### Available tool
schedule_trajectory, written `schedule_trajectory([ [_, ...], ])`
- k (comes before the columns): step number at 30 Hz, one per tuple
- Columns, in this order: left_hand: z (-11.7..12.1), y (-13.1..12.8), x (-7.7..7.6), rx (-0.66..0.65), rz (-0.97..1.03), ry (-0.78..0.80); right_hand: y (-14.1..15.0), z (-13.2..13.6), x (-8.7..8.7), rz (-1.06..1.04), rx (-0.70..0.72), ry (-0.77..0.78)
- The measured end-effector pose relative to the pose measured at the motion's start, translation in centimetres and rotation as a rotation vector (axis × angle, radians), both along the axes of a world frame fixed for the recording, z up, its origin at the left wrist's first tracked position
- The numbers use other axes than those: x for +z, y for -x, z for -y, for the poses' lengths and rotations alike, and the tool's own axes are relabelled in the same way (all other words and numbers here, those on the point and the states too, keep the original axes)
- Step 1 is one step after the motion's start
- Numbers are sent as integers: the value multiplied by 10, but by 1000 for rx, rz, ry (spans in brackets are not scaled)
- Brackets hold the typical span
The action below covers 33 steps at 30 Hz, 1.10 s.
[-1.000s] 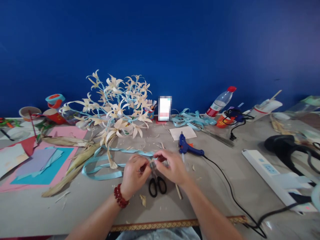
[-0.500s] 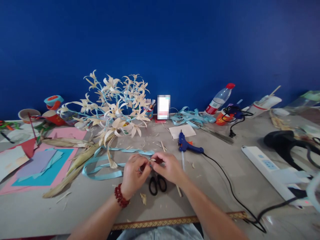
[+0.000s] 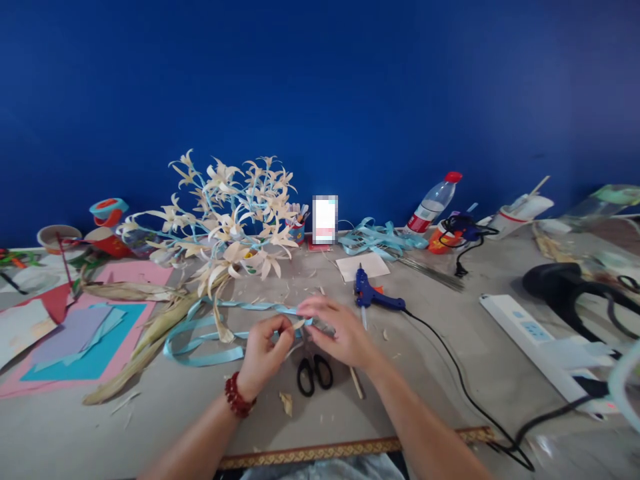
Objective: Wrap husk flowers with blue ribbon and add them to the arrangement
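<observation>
My left hand (image 3: pixel 267 350), wearing a dark red bead bracelet, pinches a small cream strip of dried husk (image 3: pixel 299 325) between thumb and forefinger. Facing it, my right hand (image 3: pixel 340 333) has its thumb and fingers closed around the end of a light blue ribbon (image 3: pixel 309 322); its other fingers are loosely bent. The ribbon trails left over the table in a loop. Below both hands lie scissors (image 3: pixel 315 375) with black handles, their blades partly hidden. Pale handmade flowers (image 3: pixel 225 227) on blue-wrapped stems stand behind, to the left.
A blue glue gun (image 3: pixel 375 293) lies right of my hands, its cord running to the front edge. Further right is a white power strip (image 3: pixel 530 340). Dried corn husks (image 3: pixel 150 340) and coloured paper (image 3: pixel 95 347) cover the left. A tilted bottle (image 3: pixel 433 203) leans near the wall.
My hands have drawn slightly apart, and the right fingers have loosened and lifted. The husk strip and blue ribbon end now show between them. The view has tilted up a little.
</observation>
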<state>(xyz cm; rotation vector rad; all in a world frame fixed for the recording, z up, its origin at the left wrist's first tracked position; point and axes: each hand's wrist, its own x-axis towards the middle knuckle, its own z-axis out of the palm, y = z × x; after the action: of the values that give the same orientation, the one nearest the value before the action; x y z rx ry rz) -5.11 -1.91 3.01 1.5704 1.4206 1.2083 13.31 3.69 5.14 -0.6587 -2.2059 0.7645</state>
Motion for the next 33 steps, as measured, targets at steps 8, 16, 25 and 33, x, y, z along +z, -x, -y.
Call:
schedule_trajectory([
  [8,-8,4,-6,-201,544,434,-1,-5,-7,-91,70,387],
  [16,-7,2,0,-219,598,364,10,-2,-18,-321,37,893],
  [25,-4,-2,-5,-167,373,172,16,2,-21,-416,-40,1064],
  [33,-1,-6,-6,-208,634,263,15,4,-18,-408,-1,1192],
])
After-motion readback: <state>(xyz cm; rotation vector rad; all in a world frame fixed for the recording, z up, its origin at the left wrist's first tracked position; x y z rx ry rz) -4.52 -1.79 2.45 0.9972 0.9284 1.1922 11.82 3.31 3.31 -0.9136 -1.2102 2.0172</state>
